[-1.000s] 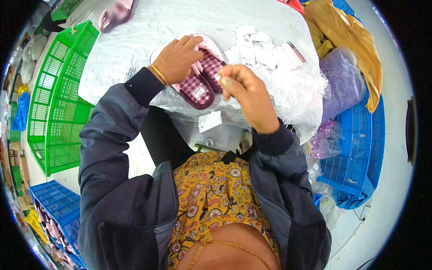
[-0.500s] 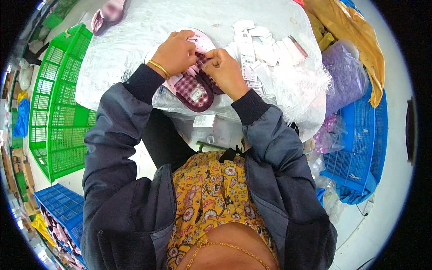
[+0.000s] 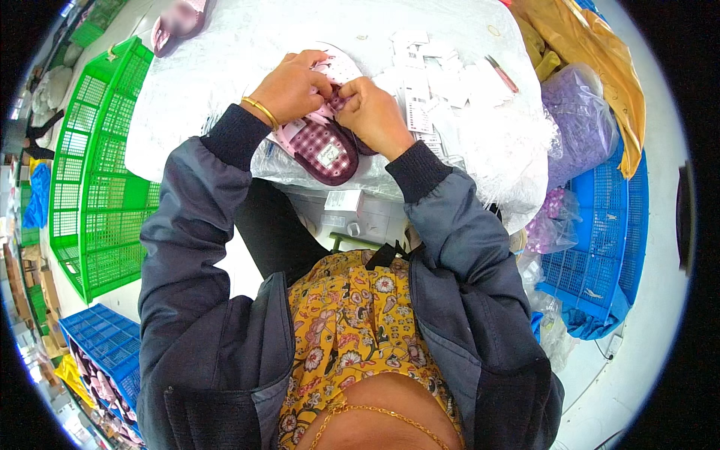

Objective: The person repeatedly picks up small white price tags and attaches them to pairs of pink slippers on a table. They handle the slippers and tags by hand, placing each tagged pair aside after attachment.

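A pair of pink slippers [image 3: 337, 66] with dark maroon trim lies at the near edge of the table, toes pointing away from me. The nearer heel shows a checked insole with a pale label; the second slipper is mostly covered by my right hand. My left hand [image 3: 295, 88] is closed over the pink upper of the slippers, fingers bent at its opening. Pinched fingers of my right hand [image 3: 371, 116] meet them from the right, between the two slippers. Whatever small thing sits between those fingertips is hidden.
Paper tags [image 3: 417, 97] are spread right of my right hand, with red-handled tweezers or a similar slim tool [image 3: 502, 75] beyond them. Another pink slipper [image 3: 177, 26] lies at the far left. Green crates [image 3: 105, 172] stand left, blue crates [image 3: 592, 240] and a purple bag [image 3: 577, 124] right.
Both hands stay at the slippers, with only slight finger shifts. The slim red tool shows more plainly now among the tags, where white tags lay beside it before.
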`<action>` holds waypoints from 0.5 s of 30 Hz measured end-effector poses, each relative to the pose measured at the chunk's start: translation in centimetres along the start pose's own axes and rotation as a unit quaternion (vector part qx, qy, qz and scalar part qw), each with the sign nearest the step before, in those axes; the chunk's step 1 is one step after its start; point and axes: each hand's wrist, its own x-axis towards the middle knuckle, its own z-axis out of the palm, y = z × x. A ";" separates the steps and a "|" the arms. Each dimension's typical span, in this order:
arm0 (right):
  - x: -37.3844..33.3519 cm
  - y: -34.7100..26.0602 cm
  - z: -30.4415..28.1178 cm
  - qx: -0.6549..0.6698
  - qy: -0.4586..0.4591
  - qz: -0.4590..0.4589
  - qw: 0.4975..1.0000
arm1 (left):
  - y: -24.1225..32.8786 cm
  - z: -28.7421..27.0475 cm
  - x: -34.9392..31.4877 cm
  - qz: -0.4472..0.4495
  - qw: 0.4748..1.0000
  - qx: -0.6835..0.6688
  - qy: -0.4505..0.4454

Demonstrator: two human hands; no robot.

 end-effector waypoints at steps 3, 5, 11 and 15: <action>0.3 -0.2 0.1 -0.006 -0.001 0.003 1.000 | -0.1 0.2 0.0 0.007 1.000 0.012 -0.004; 0.5 -0.1 0.3 -0.015 0.002 0.005 1.000 | -0.1 0.3 -0.1 0.012 1.000 0.016 -0.006; 0.7 -0.1 0.8 -0.014 0.024 -0.001 1.000 | -0.1 0.9 0.0 0.010 1.000 0.028 0.003; 0.7 -0.2 0.9 -0.021 0.039 -0.006 0.999 | 0.2 0.8 0.2 0.002 1.000 0.023 -0.001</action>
